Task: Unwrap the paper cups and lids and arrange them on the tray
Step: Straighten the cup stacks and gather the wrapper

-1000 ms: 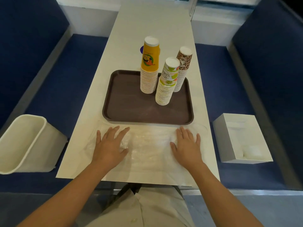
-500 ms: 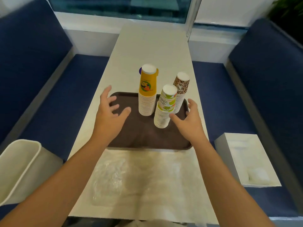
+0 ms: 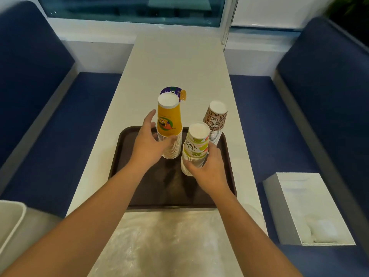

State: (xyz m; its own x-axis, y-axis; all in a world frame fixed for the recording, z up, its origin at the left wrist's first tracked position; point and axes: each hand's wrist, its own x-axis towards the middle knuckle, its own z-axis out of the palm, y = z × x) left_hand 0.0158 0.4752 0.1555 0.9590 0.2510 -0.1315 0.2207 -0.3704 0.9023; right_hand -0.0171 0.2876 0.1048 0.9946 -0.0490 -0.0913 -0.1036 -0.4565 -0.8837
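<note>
Three upside-down stacks of paper cups stand on a dark brown tray (image 3: 139, 192): a yellow stack (image 3: 169, 120) at the back left, a green-and-white stack (image 3: 196, 144) in front, and a brown leopard-print stack (image 3: 216, 118) at the back right. My left hand (image 3: 148, 144) is at the yellow stack's left side, thumb touching its lower rims, fingers spread. My right hand (image 3: 208, 168) grips the lower part of the green-and-white stack. Clear plastic wrap (image 3: 171, 242) lies flat on the table in front of the tray.
A purple round sticker (image 3: 172, 91) is on the white table (image 3: 179, 62) behind the yellow stack. A white bin (image 3: 12, 222) sits on the blue bench at the left, a white open box (image 3: 307, 208) on the bench at the right.
Both hands rose from the plastic wrap and reached forward over the tray. The left hand arrived at the yellow stack, and the right hand closed round the green-and-white stack.
</note>
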